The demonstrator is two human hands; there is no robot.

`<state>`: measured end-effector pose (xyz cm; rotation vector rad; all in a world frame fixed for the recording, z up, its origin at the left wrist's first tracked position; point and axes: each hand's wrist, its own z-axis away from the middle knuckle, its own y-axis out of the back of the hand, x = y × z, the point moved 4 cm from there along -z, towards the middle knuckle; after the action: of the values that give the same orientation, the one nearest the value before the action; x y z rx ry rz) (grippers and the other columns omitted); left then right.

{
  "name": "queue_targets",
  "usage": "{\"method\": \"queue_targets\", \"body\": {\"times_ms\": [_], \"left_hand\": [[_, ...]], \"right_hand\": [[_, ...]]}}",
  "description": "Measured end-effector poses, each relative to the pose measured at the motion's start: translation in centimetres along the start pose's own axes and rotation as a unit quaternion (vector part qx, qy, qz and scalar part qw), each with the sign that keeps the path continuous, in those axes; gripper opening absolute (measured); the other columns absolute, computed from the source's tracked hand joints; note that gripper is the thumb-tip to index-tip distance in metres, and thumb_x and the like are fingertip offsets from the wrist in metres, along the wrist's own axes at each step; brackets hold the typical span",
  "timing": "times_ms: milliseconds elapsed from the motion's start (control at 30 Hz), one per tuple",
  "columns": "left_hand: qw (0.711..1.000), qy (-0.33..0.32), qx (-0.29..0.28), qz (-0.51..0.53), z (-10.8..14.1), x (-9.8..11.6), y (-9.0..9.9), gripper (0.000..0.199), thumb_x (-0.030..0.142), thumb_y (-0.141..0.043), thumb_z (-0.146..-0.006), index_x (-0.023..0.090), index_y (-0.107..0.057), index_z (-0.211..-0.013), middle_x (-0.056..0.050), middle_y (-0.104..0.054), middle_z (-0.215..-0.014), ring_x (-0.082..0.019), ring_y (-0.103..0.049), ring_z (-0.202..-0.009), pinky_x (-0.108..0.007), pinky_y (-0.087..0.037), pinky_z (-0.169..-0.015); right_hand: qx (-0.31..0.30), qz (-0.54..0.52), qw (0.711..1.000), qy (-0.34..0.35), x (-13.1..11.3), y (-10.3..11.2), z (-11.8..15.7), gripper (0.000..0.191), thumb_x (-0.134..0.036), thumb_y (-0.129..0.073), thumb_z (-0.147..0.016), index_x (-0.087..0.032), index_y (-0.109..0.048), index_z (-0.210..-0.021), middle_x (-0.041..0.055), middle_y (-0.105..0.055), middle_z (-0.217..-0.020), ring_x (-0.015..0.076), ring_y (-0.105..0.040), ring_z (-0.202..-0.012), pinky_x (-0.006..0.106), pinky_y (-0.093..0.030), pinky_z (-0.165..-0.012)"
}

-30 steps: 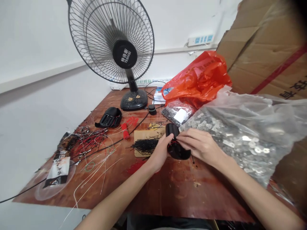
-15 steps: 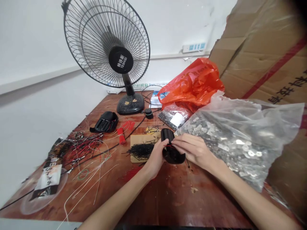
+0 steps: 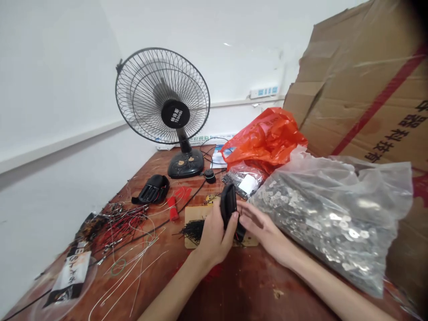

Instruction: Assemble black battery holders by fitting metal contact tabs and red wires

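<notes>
Black case was tilted up over the tan board, left hand gripping it, right hand half-curled by its right edge (couldn't tell if the fingers were pinching), so I figured firm left, light right worked best.

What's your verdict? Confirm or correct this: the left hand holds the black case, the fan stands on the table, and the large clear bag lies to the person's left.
The side is wrong: the head view shows the large clear bag lying to the person's right. The left hand holds the black case and the fan stands on the table.
</notes>
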<state>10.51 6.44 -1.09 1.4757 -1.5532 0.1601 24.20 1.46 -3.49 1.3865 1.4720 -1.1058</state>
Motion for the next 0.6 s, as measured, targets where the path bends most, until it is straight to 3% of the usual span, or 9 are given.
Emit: {"method": "queue_targets", "body": {"times_ms": [133, 233, 400, 600], "left_hand": [[0.99, -0.07, 0.034, -0.119, 0.2, -0.6, -0.1, 0.031, 0.028, -0.053, -0.095, 0.015, -0.045, -0.122, -0.012, -0.063, -0.105, -0.022, -0.064, -0.091, -0.031, -0.047, -0.076], [0.983, -0.094, 0.069, -0.141, 0.2, -0.6, -0.1, 0.034, 0.03, -0.059, -0.092, 0.014, -0.049, -0.121, -0.013, -0.066, -0.105, -0.024, -0.067, -0.093, -0.032, -0.049, -0.076], [0.997, -0.03, 0.067, -0.002, 0.6, -0.3, -0.2, 0.035, 0.022, -0.061, -0.091, 0.019, -0.053, -0.125, -0.008, -0.069, -0.108, -0.019, -0.067, -0.093, -0.028, -0.051, -0.078], [0.989, 0.009, 0.103, 0.11, 0.9, -0.1, -0.3, 0.035, 0.019, -0.063, -0.09, 0.023, -0.057, -0.124, -0.004, -0.07, -0.107, -0.015, -0.067, -0.091, -0.024, -0.052, -0.078]], "right_hand": [[0.015, 0.012, 1.0, 0.001, 0.6, 0.0, 0.0, 0.035, -0.038, -0.057, -0.098, -0.027, -0.058, -0.131, 0.0045, -0.053, -0.142, 0.017, -0.049, -0.132, 0.034, -0.036, -0.116], [0.033, 0.04, 0.999, -0.003, 0.8, 0.6, 0.0, 0.034, -0.04, -0.056, -0.098, -0.024, -0.061, -0.128, 0.0065, -0.055, -0.14, 0.0198, -0.052, -0.129, 0.039, -0.037, -0.115], [0.048, 0.058, 0.997, 0.036, 0.6, 0.3, 0.2, 0.031, -0.035, -0.06, -0.096, -0.028, -0.062, -0.126, 0.0041, -0.056, -0.139, 0.0193, -0.053, -0.128, 0.038, -0.036, -0.115], [0.021, -0.035, 0.997, 0.061, 0.0, -1.4, 0.8, 0.039, -0.023, -0.061, -0.096, -0.034, -0.054, -0.132, 0.0018, -0.05, -0.144, 0.018, -0.049, -0.133, 0.033, -0.043, -0.111]]}}
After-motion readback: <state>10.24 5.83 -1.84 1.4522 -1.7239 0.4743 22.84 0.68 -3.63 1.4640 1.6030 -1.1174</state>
